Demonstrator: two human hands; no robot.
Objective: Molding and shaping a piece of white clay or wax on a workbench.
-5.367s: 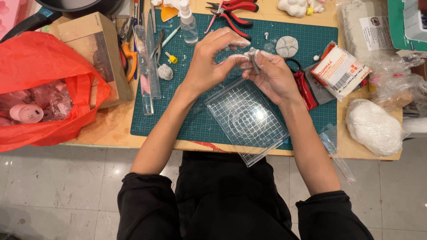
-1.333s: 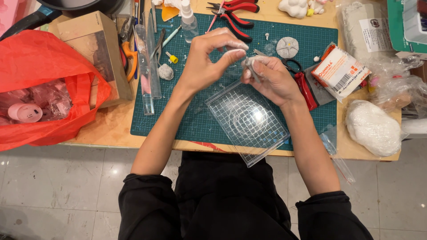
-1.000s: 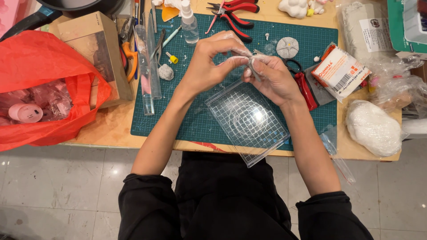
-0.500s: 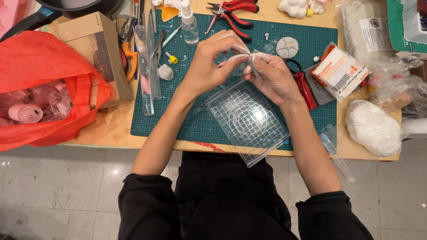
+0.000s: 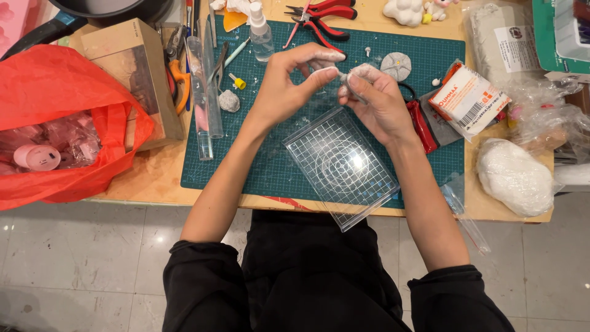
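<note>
here both hands meet just above the green cutting mat (image 5: 270,166), over its upper middle. the left hand (image 5: 286,89) has its grip pressed together: thumb and forefinger pinch one end of a small whitish piece of clay (image 5: 342,75), with the other fingers curled loosely behind. the right hand (image 5: 378,101) is at 3 o'clock of the left, touching it at the fingertips; its grip is also closed, fingers folded round the other end of the same piece, whose shape is mostly hidden. both sets of fingertips look dusted white.

at 6 o'clock of the hands, a clear gridded acrylic plate (image 5: 341,163) lies tilted on the mat, one corner hanging past the bench (image 5: 153,178) edge. at 9 o'clock of the left hand lie a small grey lump (image 5: 229,101) and a clear roller tube (image 5: 206,92). at 12 o'clock sit a small spray bottle (image 5: 260,34) and red-handled pliers (image 5: 322,18). a flat grey clay disc (image 5: 396,66) is at 1 o'clock of the right hand. well apart at 4 o'clock, a large white clay lump (image 5: 515,177) rests on the bench. a red plastic bag (image 5: 58,123) sits far out at 9 o'clock.
</note>
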